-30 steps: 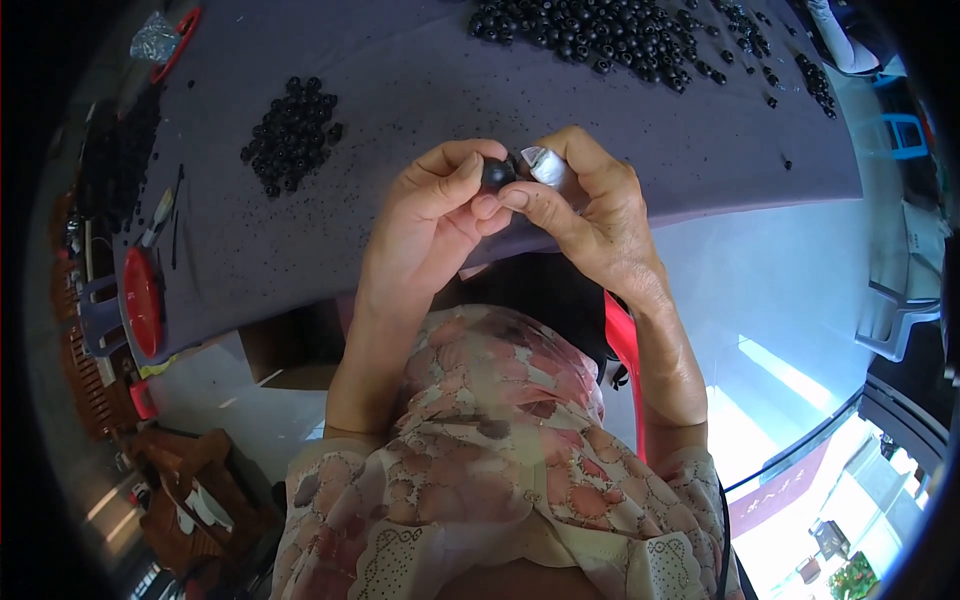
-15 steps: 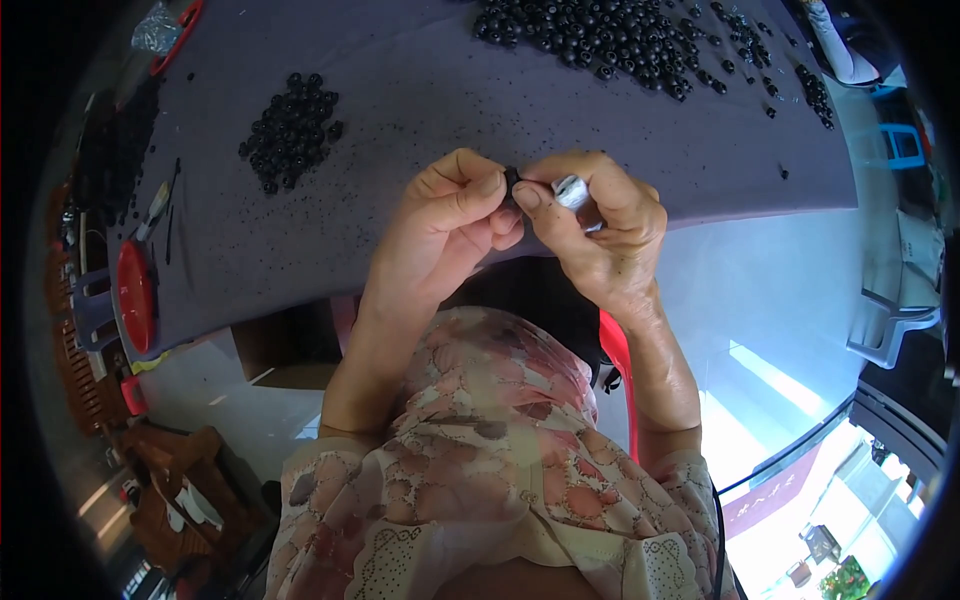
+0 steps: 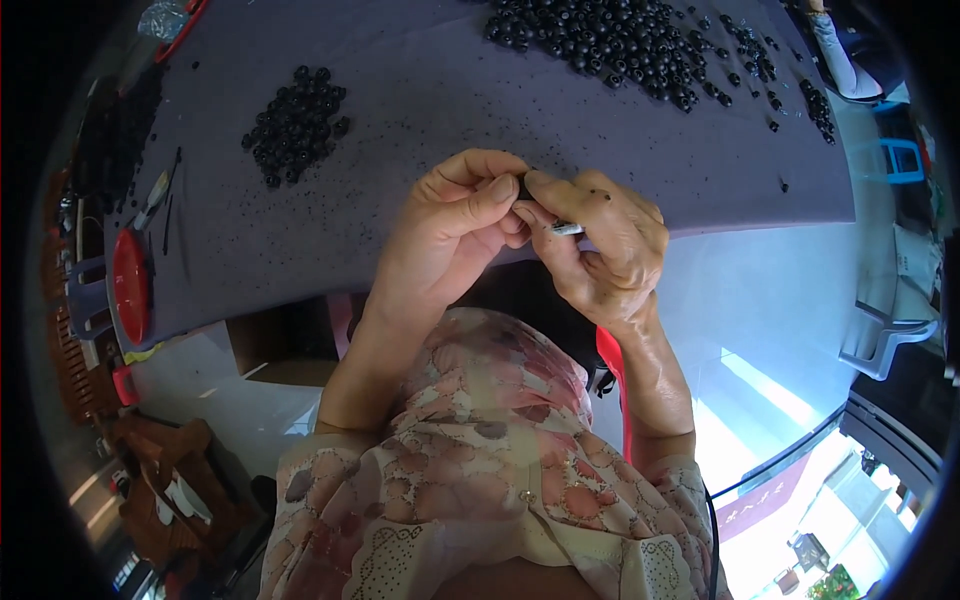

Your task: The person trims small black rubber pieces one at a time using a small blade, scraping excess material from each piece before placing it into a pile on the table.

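Thumb and forefinger of my left hand (image 3: 465, 205) pinch a small black bead (image 3: 524, 187), mostly covered by fingertips. My right hand (image 3: 610, 240) is closed beside it, its thumb and forefinger touching the bead's right side. Within the right fingers sits a small silvery-white object (image 3: 567, 229), perhaps a wrapped tool handle; its working end is hidden. Both hands are above the front edge of a table with a dark grey-purple cloth (image 3: 400, 90). Beyond the left hand lies a small heap of black beads (image 3: 297, 125) with holes.
A large pile of black beads (image 3: 620, 50) spreads across the far right. Dark crumbs dot the cloth. At the left are a red dish (image 3: 130, 287), a brush (image 3: 152, 197) and thin dark sticks. Another person's sleeve (image 3: 838, 60) shows at the far right.
My right hand has turned, with its forefinger now over the bead, and less of the silvery-white object shows. My left hand keeps its pinch. The whole view has shifted slightly.
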{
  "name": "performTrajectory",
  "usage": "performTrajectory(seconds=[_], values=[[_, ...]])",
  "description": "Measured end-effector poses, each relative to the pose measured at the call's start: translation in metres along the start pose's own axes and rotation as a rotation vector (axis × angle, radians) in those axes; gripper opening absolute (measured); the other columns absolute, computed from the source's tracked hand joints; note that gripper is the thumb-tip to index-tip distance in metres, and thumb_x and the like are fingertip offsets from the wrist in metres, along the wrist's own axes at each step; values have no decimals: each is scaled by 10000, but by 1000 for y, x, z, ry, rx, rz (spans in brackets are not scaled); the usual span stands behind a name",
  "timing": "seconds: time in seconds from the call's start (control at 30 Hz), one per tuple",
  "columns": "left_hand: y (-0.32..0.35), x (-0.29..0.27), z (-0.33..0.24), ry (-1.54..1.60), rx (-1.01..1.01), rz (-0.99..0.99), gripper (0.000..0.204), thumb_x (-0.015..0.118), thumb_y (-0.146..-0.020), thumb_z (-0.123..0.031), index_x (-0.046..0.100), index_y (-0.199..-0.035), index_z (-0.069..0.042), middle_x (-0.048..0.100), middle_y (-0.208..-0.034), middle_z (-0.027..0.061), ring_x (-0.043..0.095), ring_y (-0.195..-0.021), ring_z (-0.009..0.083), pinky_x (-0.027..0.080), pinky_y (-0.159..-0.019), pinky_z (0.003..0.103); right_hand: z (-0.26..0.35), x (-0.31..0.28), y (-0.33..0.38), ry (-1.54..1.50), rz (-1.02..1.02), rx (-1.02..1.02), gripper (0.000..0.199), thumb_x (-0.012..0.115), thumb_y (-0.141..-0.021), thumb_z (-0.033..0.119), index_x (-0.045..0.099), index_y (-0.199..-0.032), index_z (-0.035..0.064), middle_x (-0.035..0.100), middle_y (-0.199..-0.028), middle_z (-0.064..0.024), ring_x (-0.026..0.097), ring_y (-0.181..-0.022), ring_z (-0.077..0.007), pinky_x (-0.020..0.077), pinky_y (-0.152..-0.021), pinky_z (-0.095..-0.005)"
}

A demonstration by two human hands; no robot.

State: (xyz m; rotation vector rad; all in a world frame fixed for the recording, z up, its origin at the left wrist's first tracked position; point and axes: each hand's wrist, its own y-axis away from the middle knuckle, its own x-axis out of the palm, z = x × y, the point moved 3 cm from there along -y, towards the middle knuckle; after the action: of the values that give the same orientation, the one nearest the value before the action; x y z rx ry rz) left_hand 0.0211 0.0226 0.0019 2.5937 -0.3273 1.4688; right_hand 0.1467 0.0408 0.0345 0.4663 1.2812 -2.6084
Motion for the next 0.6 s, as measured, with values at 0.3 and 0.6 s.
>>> performTrajectory(seconds=[0.3,0.6], values=[[1,4,-10,-205,153,-68,136,515,-803,-11,563,-929,7,582,-746,86,543,-633,131,451,-585,244,1,-9,-3,-372,121,597,191,562,-797,149,495,-894,0,494,-651,7,408,-509,-58,333,-438,-193],[1,15,-11,-315,87,-105,111,514,-814,-49,547,-892,23,513,-658,57,469,-538,109,399,-482,229,-10,-5,2,-450,173,673,189,417,-878,197,494,-832,31,472,-602,2,383,-510,-53,316,-452,-184]])
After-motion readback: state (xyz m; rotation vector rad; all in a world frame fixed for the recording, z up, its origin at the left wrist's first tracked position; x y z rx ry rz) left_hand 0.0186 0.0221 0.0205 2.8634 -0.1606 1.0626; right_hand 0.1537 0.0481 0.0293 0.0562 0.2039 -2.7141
